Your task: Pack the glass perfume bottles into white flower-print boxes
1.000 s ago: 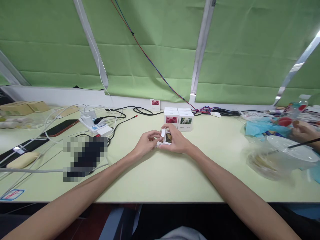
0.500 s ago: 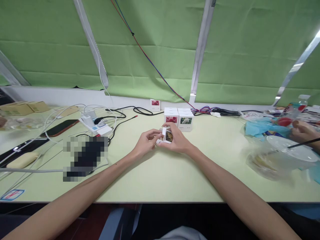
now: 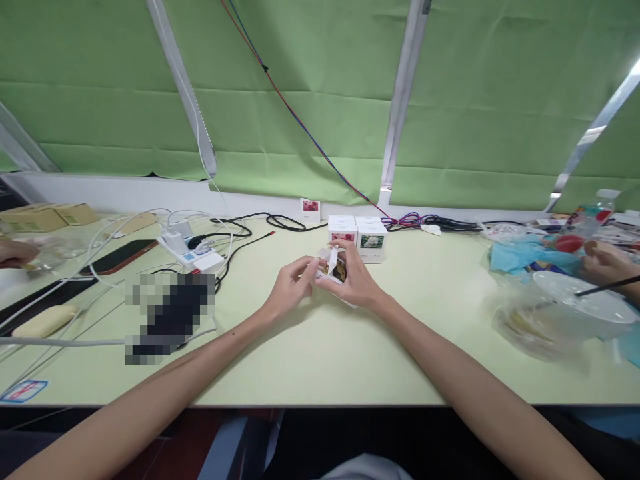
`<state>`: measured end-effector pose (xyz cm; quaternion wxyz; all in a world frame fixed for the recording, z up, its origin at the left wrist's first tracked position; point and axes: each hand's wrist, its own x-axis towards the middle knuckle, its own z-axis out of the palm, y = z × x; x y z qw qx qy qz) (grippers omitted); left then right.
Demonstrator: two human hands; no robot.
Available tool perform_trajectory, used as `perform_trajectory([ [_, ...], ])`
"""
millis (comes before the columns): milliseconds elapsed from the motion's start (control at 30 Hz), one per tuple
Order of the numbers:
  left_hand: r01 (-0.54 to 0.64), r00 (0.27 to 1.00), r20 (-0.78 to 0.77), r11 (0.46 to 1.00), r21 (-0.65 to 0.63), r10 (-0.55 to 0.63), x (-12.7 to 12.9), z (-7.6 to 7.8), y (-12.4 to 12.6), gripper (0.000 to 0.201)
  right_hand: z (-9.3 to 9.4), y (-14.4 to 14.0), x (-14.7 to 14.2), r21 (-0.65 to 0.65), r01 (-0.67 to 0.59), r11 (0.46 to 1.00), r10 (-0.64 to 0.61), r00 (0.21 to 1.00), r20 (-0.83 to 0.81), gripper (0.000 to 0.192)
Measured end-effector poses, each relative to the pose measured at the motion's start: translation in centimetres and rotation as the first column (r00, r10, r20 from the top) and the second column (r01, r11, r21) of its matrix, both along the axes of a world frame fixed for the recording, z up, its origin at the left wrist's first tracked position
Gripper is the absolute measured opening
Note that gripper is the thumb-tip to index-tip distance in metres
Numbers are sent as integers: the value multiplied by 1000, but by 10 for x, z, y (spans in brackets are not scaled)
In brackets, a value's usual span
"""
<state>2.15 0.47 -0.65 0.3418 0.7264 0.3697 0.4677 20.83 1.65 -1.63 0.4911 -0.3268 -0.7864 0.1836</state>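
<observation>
Over the middle of the table, my right hand [image 3: 357, 277] is closed around a small white carton [image 3: 333, 255] with its flaps raised. Something dark and gold shows at its near side, partly covered by my fingers. My left hand [image 3: 293, 287] is at the carton's left side, thumb up and fingers curled against its edge; the fingertips are partly hidden. Just behind stand white boxes with flower pictures, a pink-flower box [image 3: 341, 227] and a white-flower box [image 3: 371, 243]. One more small white box [image 3: 311, 210] stands farther back by the wall.
On the left lie a power strip [image 3: 195, 250], tangled cables, a phone [image 3: 120, 257] and yellow boxes [image 3: 47, 215]. A lidded cup [image 3: 583, 297] with a straw stands right, near blue plastic [image 3: 520, 257]. Other people's hands show at the left edge [image 3: 17, 253] and right edge [image 3: 607, 263].
The carton has tilted in my right hand and its flap stands up more. My left fingers have shifted slightly left. Another person's hand has come farther in at the left edge.
</observation>
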Motion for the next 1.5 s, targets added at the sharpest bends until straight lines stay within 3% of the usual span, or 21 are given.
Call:
perform_trajectory([
  [333, 40, 994, -109, 971, 234, -15, 2, 5, -9, 31, 3, -3, -3, 30, -12, 999, 15, 995, -102, 70],
  [667, 52, 996, -84, 899, 435, -17, 1, 10, -12, 27, 6, -8, -7, 6, -65, 998, 65, 972, -227, 76],
  [1100, 48, 993, -120, 916, 398, 0, 3, 11, -12, 29, 7, -6, -5, 156, 62, 986, -42, 991, -126, 64],
  [1500, 12, 994, -110, 946, 324, 25, 3, 15, -15, 28, 7, -4, -5, 105, 48, 993, -31, 988, -152, 63],
])
